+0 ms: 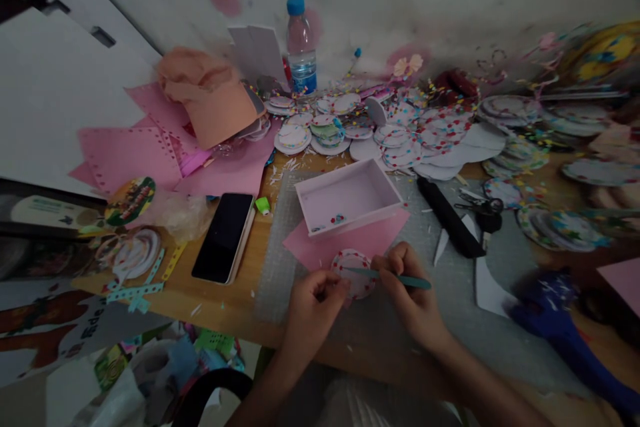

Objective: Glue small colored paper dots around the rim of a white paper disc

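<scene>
Between my hands is a small white paper disc (357, 285) with red dots around its rim. My left hand (320, 300) pinches the disc's left edge between thumb and fingers. Closed around a teal pair of tweezers (414, 281) is my right hand (407, 287); the thin tip reaches left over the disc. Under and behind the disc lies a pink paper sheet (350, 247). A white open box (345, 197) rests partly on that sheet, with a few small red and blue bits in its near corner.
Several decorated white discs (400, 140) are piled along the wall beside a water bottle (302, 53). A phone (223, 237) lies to the left, near an orange cap (210, 97). On the right are a black-handled cutter (450, 217) and a blue glue gun (550, 307).
</scene>
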